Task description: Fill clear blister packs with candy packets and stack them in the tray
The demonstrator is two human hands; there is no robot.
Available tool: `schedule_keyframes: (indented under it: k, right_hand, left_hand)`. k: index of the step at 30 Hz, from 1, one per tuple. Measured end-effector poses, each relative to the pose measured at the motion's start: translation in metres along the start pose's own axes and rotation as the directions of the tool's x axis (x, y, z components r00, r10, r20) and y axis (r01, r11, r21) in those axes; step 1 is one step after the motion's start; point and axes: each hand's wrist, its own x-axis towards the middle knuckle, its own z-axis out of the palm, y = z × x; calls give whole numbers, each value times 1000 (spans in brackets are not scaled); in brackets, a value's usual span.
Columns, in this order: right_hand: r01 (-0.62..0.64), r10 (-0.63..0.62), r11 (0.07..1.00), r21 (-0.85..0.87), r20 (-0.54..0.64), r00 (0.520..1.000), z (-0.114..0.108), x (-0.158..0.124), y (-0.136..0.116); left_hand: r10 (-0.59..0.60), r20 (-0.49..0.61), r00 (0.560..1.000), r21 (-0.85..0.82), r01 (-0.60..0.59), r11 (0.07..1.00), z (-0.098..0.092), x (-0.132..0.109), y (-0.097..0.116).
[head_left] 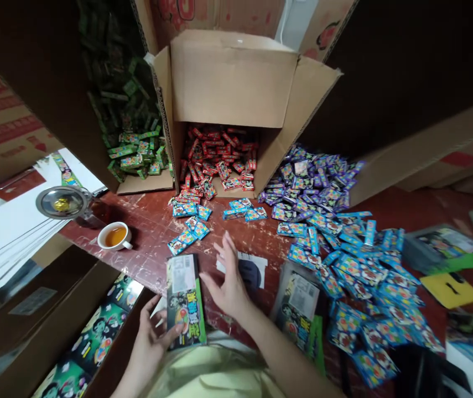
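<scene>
My left hand (pixel 157 331) holds a dark and green candy box (pixel 185 301) by its lower left side, thumb on its front. Just right of that box, my right hand (pixel 228 279) is raised with its fingers apart and nothing in them. Beneath my right hand lies a paper with a dark round print (pixel 250 272). Blue packets (pixel 188 239) lie beyond the box, and a few more blue packets (pixel 244 210) sit before the middle carton. A clear tray with another dark and green package (pixel 300 301) stands right of my right forearm.
Open cartons hold green packets (pixel 140 152) and red packets (pixel 219 155). Purple packets (pixel 315 179) and a large blue pile (pixel 364 271) spread rightward. At left are a tea cup (pixel 115 236), a glass pot (pixel 64 203) and a carton of printed boxes (pixel 101 334). A yellow card (pixel 452 289) lies far right.
</scene>
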Motion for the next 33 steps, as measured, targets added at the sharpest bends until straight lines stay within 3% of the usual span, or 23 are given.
schedule_keyframes:
  k: [2,5,8,10,12,16,20,26,33]
  right_hand:
    - [-41,36,988,147,37,999,-1,18,5]
    - [-104,73,931,349,103,992,2,31,6]
    - [-133,109,889,439,78,991,4,24,-3]
    - [-150,145,873,465,47,988,1,12,-11]
    - [-160,181,861,483,2,983,-7,-3,-17]
    - [-185,263,866,464,-109,959,-32,-19,-20]
    - [-227,309,922,312,-244,919,-56,-10,-17]
    - [-294,275,873,388,106,956,-56,23,-16]
    - [-225,199,944,241,129,972,-46,23,-17]
  left_hand:
    - [-29,20,999,-6,30,1000,-3,-12,5]
    - [-56,148,987,0,57,998,-3,-23,12]
    - [4,233,973,111,-30,993,10,-16,29]
    - [177,202,963,168,-212,963,25,-3,45]
    - [314,220,923,190,-357,915,43,13,61]
    - [266,397,878,174,-357,918,71,33,72]
    - [237,451,860,145,-333,932,80,40,59]
    - [134,460,878,168,-235,958,83,39,56]
    - [178,422,889,194,-280,940,84,40,58]
